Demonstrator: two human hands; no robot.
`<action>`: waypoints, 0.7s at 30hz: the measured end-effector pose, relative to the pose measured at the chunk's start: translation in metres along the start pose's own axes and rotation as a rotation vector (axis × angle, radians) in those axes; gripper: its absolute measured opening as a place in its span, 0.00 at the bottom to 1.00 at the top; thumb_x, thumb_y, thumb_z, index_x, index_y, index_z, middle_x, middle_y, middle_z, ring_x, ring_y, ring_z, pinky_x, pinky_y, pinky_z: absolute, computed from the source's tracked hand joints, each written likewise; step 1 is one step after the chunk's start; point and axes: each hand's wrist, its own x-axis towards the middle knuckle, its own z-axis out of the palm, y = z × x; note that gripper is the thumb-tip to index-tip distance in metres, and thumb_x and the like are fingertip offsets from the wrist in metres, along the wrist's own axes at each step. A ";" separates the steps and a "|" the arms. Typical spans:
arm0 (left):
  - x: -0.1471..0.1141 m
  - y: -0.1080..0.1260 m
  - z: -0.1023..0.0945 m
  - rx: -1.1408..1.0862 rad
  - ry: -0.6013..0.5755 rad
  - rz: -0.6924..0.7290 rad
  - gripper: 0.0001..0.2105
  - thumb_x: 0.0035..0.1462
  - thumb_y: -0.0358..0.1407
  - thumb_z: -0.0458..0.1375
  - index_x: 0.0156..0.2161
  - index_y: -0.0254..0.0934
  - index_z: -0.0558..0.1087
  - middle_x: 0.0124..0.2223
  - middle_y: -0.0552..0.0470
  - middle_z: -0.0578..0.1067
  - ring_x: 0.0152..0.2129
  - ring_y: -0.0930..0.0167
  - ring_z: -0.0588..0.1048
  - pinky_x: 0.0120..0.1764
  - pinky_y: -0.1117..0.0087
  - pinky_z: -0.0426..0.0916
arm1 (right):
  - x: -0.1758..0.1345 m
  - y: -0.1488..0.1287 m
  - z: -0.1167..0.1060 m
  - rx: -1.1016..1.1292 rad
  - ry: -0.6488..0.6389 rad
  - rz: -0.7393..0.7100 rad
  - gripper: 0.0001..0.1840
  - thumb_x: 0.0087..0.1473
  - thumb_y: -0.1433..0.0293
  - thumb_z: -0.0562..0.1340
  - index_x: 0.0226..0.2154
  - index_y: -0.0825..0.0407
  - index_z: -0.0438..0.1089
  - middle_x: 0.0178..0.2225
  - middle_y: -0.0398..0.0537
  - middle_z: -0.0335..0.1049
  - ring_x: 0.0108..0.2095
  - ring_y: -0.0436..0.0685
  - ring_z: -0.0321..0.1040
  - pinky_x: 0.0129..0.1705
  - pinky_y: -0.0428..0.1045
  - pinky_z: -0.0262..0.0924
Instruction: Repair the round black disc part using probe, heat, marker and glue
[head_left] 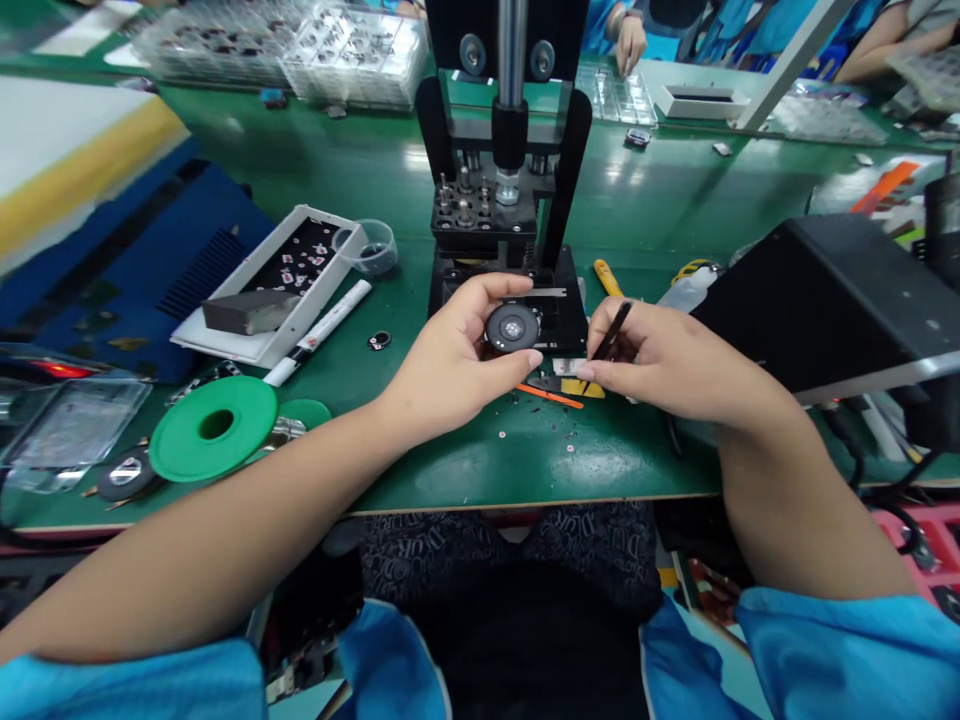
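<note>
My left hand (457, 350) grips a round black disc-shaped part (512, 327) between thumb and fingers, its light centre facing up. The part is held just in front of the base of a black press (487, 235). To its right, my right hand (637, 345) is closed around dark slim tweezers (613, 330), whose tips I cannot make out. Beneath the right fingertips lies a small whitish piece (568, 367). An orange stick (551, 397) and a yellow-and-dark tool (585, 388) rest on the green bench between my hands.
On the left are a white tray (300, 330) with small parts and a grey block, a marker (322, 330), a clear cup (375, 247) and a green spool (214, 428). A black box-like device (832, 300) stands right. Across the bench, a co-worker's hand (630, 45) touches a clear tray.
</note>
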 end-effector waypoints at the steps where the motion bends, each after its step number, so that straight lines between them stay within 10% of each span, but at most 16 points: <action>1: 0.000 -0.001 0.000 -0.031 -0.008 -0.008 0.35 0.54 0.35 0.76 0.66 0.39 0.72 0.58 0.47 0.82 0.54 0.62 0.82 0.59 0.61 0.79 | 0.000 0.000 -0.001 -0.033 -0.030 0.019 0.09 0.63 0.66 0.76 0.37 0.47 0.75 0.30 0.38 0.76 0.29 0.52 0.72 0.30 0.49 0.61; 6: 0.001 -0.004 0.000 -0.213 -0.044 -0.104 0.39 0.52 0.33 0.78 0.67 0.40 0.70 0.64 0.45 0.81 0.62 0.59 0.80 0.67 0.57 0.77 | 0.000 -0.004 -0.006 -0.125 -0.094 0.051 0.07 0.64 0.65 0.75 0.36 0.47 0.79 0.27 0.37 0.77 0.27 0.52 0.72 0.30 0.50 0.61; 14: 0.001 -0.001 0.008 -0.286 -0.010 -0.120 0.30 0.48 0.24 0.77 0.54 0.38 0.73 0.45 0.55 0.81 0.42 0.73 0.79 0.48 0.71 0.76 | 0.003 -0.007 0.018 0.494 0.453 -0.244 0.13 0.65 0.59 0.82 0.40 0.44 0.81 0.38 0.41 0.86 0.35 0.54 0.85 0.39 0.52 0.82; 21: -0.002 -0.002 0.009 -0.287 -0.074 -0.092 0.29 0.49 0.25 0.78 0.53 0.39 0.71 0.44 0.54 0.80 0.41 0.72 0.80 0.46 0.72 0.78 | 0.009 -0.005 0.051 0.450 0.516 -0.452 0.08 0.67 0.67 0.79 0.40 0.43 0.81 0.41 0.44 0.88 0.43 0.58 0.86 0.51 0.58 0.84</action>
